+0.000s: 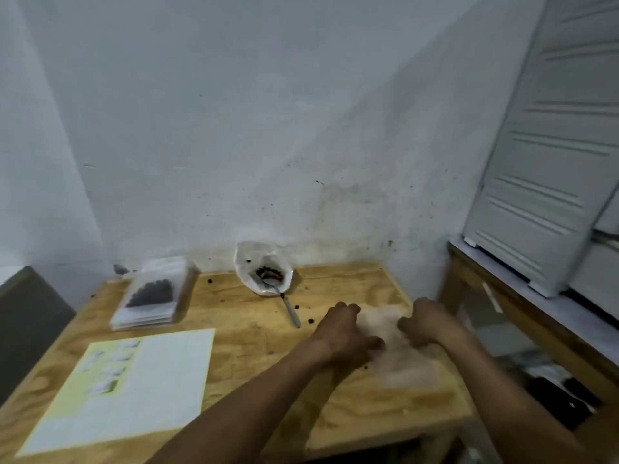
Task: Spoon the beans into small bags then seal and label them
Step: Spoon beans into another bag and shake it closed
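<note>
On the wooden table [254, 333], an open plastic bag of dark beans [264, 267] stands by the wall, and a metal spoon [284, 303] rests with its bowl in the bag. My left hand [345, 333] and right hand [428, 324] both have curled fingers on a small clear bag [385, 326] lying on the table's right part; the bag is blurred. A stack of small bags [154, 296] with beans in the top one lies at the back left. A sheet of labels [134, 383] lies at the front left.
A few loose beans [310, 319] lie scattered near the spoon handle. A white ribbed appliance [542, 162] stands on a shelf to the right. A lower wooden shelf [552, 390] holds dark items. A grey surface [23, 329] is at the left.
</note>
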Action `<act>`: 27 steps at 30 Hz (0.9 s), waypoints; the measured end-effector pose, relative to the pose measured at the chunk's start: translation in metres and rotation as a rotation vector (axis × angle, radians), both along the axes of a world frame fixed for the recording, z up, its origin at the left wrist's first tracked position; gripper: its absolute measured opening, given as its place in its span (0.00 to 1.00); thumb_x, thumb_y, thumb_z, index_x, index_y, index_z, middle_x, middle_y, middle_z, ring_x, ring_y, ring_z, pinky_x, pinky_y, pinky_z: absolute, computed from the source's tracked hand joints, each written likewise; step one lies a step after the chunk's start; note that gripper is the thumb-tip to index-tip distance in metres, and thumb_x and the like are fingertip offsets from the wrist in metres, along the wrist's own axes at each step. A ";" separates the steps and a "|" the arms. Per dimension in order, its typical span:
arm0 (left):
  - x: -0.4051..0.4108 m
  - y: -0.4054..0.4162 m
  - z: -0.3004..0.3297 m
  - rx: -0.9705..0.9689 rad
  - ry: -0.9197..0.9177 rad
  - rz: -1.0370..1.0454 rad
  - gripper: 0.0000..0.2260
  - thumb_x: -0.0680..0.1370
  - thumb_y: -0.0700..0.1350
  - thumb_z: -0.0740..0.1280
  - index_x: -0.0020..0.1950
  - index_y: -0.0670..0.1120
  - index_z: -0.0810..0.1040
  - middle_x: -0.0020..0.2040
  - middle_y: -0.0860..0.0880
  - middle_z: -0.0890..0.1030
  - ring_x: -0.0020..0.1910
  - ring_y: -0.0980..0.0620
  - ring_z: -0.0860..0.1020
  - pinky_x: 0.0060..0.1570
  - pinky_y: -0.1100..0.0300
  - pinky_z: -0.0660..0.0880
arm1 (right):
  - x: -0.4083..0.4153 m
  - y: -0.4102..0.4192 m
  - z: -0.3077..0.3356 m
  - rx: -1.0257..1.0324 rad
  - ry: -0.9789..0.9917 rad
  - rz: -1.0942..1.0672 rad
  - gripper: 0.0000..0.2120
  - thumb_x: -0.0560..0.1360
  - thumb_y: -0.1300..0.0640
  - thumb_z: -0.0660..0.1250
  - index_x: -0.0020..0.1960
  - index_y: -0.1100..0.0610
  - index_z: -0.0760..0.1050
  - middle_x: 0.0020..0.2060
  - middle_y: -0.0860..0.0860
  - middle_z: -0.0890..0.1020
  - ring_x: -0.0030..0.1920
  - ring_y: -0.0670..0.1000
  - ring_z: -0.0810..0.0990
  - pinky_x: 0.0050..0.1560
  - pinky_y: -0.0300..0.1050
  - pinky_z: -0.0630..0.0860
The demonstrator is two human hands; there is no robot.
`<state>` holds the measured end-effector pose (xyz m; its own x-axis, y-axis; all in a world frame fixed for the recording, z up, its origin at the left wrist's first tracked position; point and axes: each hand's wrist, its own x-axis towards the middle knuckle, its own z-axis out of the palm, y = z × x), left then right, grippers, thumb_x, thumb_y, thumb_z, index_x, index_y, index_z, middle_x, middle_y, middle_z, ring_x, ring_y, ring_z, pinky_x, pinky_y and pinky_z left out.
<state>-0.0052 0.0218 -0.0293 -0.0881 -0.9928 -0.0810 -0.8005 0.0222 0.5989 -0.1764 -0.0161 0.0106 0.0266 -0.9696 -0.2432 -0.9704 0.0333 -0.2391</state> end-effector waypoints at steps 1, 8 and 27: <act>-0.009 -0.002 -0.003 0.018 -0.025 -0.007 0.40 0.72 0.60 0.76 0.78 0.43 0.66 0.75 0.44 0.68 0.71 0.42 0.69 0.67 0.50 0.71 | -0.002 0.005 -0.006 -0.008 -0.012 -0.016 0.13 0.80 0.52 0.63 0.41 0.58 0.66 0.39 0.54 0.75 0.37 0.54 0.73 0.34 0.42 0.68; -0.022 -0.014 -0.003 0.073 0.165 0.129 0.44 0.69 0.51 0.81 0.79 0.44 0.62 0.74 0.45 0.64 0.70 0.42 0.70 0.60 0.53 0.74 | -0.012 -0.001 -0.026 -0.064 -0.648 -0.311 0.21 0.73 0.62 0.70 0.65 0.69 0.74 0.54 0.65 0.82 0.50 0.63 0.82 0.50 0.55 0.81; 0.137 0.004 0.118 -0.648 0.674 0.287 0.06 0.77 0.40 0.74 0.51 0.47 0.88 0.46 0.53 0.88 0.43 0.57 0.83 0.44 0.65 0.79 | 0.139 -0.007 0.133 -0.039 -1.187 0.057 0.17 0.74 0.47 0.71 0.44 0.63 0.85 0.35 0.53 0.85 0.34 0.52 0.81 0.35 0.43 0.77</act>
<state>0.1319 0.0254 0.0892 0.3359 -0.8180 0.4669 -0.3215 0.3664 0.8732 -0.0374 -0.0231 0.1440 0.2588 -0.9659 -0.0080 -0.1417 -0.0298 -0.9895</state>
